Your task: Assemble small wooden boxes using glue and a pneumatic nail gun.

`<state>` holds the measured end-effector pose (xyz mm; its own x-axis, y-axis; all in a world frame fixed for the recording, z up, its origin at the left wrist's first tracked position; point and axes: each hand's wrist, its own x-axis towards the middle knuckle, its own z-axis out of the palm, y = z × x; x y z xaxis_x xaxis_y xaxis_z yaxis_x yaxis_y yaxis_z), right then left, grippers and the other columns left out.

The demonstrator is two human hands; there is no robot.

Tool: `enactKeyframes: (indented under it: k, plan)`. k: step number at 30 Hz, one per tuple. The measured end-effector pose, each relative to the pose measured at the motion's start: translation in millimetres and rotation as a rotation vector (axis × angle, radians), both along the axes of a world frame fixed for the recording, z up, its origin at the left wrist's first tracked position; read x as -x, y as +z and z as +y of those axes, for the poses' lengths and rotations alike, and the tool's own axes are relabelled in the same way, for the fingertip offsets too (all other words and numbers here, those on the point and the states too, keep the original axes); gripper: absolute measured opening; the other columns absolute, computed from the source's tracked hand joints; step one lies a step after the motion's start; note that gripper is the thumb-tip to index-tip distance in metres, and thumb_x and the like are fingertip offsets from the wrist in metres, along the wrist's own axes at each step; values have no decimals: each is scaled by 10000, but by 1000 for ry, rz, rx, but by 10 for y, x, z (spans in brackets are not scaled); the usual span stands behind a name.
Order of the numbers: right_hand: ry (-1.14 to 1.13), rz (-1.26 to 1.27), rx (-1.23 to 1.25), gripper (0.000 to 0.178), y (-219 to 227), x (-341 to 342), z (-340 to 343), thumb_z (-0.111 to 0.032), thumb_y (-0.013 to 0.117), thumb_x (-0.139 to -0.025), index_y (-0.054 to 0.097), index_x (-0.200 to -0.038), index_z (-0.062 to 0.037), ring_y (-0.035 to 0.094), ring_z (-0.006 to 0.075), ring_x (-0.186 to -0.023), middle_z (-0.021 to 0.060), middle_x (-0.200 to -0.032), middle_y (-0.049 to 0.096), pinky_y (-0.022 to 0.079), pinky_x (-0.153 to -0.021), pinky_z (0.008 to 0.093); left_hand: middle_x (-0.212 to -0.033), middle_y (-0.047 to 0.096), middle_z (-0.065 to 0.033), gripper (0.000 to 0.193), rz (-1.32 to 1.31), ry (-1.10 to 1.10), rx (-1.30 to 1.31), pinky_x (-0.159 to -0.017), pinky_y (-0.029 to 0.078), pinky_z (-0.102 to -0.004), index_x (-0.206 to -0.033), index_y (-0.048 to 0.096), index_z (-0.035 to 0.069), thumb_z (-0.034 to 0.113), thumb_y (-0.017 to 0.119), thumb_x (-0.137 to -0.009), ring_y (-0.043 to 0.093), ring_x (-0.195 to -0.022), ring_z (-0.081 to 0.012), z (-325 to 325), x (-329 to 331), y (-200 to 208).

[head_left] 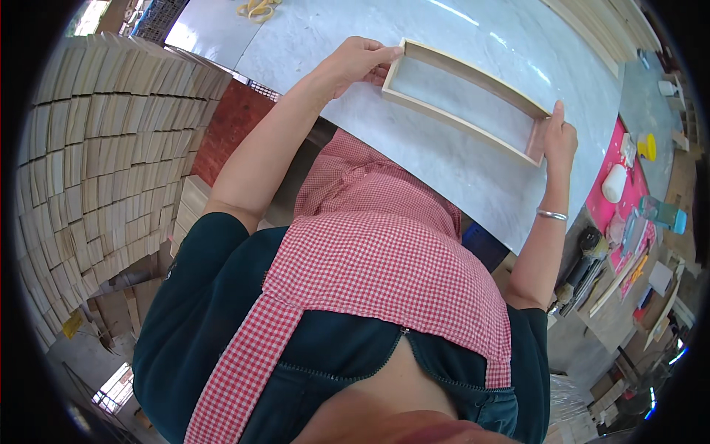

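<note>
Both hands grip one long, shallow wooden frame at its two short ends. Left hand is curled over the near-left end with the fingers wrapped on the outer wall, and right hand is closed on the far-right end piece, thumb up along its edge — a hold that seems meant to press the ends inward and keep the corners square. A metal bangle sits on the right wrist.

The frame lies flat on a pale, marble-patterned surface, running at a slant from upper left to lower right. It is an open rectangle of light wood strips with nothing inside; the surface shows through its middle.

Beyond the frame, a bundle of yellowish rubber bands lies near the far edge of the surface, well apart from the hands. To the right, a pink mat carries a white bottle, a yellow cap-like object and a teal tool; what else lies there is too small to tell. Long wooden strips are stacked along the far right. On the left stands a tall pile of stacked wooden pieces — many flat rows. A red-checked apron fills the lower view.
</note>
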<state>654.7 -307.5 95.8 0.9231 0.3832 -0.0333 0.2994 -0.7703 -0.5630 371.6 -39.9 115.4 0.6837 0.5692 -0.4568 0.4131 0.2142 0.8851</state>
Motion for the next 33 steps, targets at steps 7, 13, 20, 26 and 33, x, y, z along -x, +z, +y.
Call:
enactKeyframes:
  k: [7,13,20,26,33]
  plan:
    - [30,6,42,735,59,44,-210,-566,427,-1026,694,-820,86,634,399,-729,251,-784,683,509,-747,440,-940,708,-114,304,-77,105,-251,-749,575,-276,-1086,726,-33,244,685,-966,659,-800,-165,-163,-65,39]
    - [-40,-137,-28,446,-37,-59,-820,-424,595,-986,714,-902,-2,576,295,-625,140,-705,663,491,-646,378,-824,658,-48,190,-150,366,-196,-669,492,-216,-1043,717,-27,126,699,-932,561,-700,-102,165,380,-275]
    - [-368,-288,-291,244,216,-192,-1625,-249,666,-935,715,-902,-12,575,174,-615,61,-694,661,487,-612,316,-698,475,24,259,-29,328,-201,-588,349,-202,-880,660,56,265,618,-1026,407,-613,-80,49,422,-222]
    - [-376,-535,-183,244,86,-455,-2276,-246,687,-902,715,-915,-5,614,209,-650,84,-754,689,507,-636,336,-673,433,34,348,-30,310,-316,-613,325,-201,-788,586,98,337,593,-1041,384,-617,-81,-66,386,-244]
    - [-550,-533,-28,266,151,-398,-3171,-262,682,-882,733,-921,-4,645,260,-687,113,-781,711,526,-677,372,-680,451,25,413,157,307,-452,-663,340,-224,-744,544,108,386,563,-1048,409,-652,-95,-179,331,-208]
